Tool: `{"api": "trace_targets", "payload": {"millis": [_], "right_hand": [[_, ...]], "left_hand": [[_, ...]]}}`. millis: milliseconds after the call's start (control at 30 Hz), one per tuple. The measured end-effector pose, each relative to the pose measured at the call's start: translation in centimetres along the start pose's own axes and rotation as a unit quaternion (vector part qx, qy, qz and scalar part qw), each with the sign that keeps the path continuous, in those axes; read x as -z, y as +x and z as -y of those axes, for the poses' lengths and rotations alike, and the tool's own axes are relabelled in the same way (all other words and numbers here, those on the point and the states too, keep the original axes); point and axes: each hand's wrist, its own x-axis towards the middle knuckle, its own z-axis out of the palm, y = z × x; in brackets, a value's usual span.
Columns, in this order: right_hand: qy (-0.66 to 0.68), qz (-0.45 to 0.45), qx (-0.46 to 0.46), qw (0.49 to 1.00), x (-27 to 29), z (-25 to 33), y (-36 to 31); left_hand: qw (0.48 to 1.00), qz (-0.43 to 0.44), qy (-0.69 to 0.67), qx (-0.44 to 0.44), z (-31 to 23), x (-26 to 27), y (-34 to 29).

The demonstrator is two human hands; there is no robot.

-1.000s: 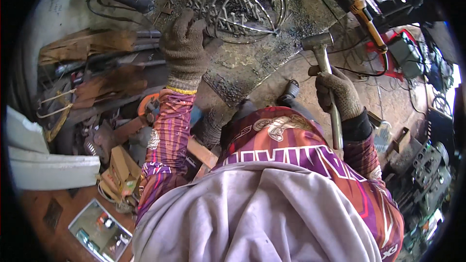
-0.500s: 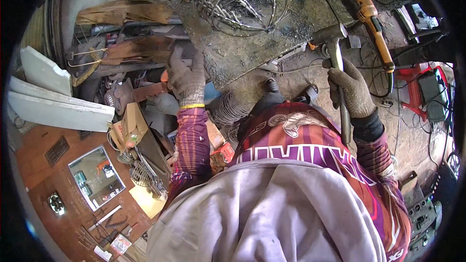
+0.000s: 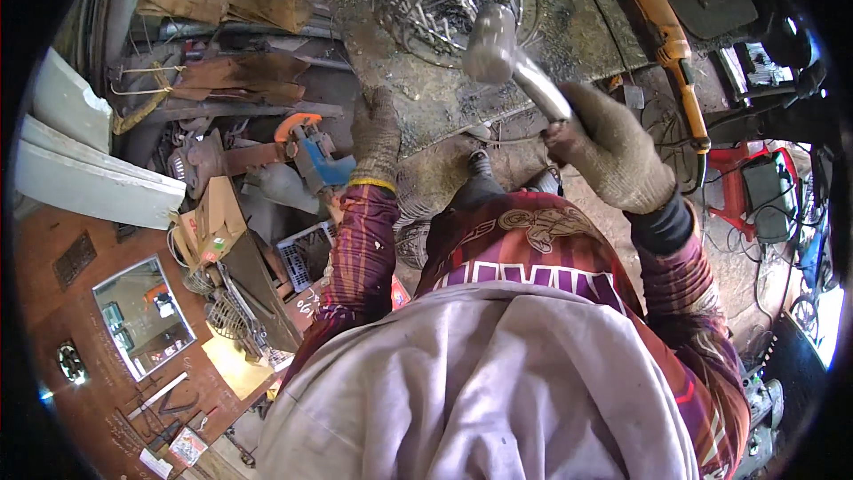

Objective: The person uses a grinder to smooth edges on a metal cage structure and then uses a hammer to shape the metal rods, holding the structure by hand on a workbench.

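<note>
My right hand, in a knitted work glove, is closed around the handle of a hammer. The hammer's metal head is raised and smeared by motion, and in the picture it overlaps the near part of a round metal wire frame on the worktable. Whether the head touches anything I cannot tell. My gloved left hand is at the worktable's left edge, near its front corner. Its fingers point away from me and blend into the dark edge, so their grip is unclear.
An orange angle grinder lies along the table's right side. Left of the table are a blue and orange tool, brown-wrapped bundles and pale panels. A red stand and cables are on the right.
My right hand has moved left and turned, swinging the hammer head from beside the table to over it. My left hand has shifted slightly right along the table's edge.
</note>
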Motion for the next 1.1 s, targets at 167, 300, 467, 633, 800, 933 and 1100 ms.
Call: {"api": "trace_targets", "payload": {"millis": [167,300,467,633,800,933,1100], "right_hand": [[-0.113,-0.042,-0.122,0.985,-3.4,-2.8,-1.5],[-0.109,-0.181,-0.134,0.968,-4.9,-5.0,-1.8],[-0.094,-0.344,-0.158,0.921,-2.7,-4.9,1.6],[-0.070,-0.340,-0.138,0.928,-4.7,-1.7,1.8],[-0.089,-0.245,-0.088,0.961,-9.4,1.2,4.0],[-0.165,-0.174,0.006,0.971,-12.2,5.9,7.2],[-0.204,-0.114,0.135,0.963,-14.2,7.8,9.5]], "left_hand": [[0.999,0.037,-0.004,0.000,-1.9,0.1,-0.4],[0.997,0.049,-0.004,0.063,-2.2,0.4,-0.9],[0.991,0.071,-0.111,0.028,-0.9,0.1,-0.8],[0.991,0.100,-0.080,0.045,-1.8,0.9,-1.0],[0.922,-0.144,0.005,-0.358,-3.0,2.5,0.0],[0.890,0.060,-0.095,-0.443,-5.6,6.0,-0.6],[0.853,0.144,-0.467,-0.184,-10.3,5.7,-1.5]]}}
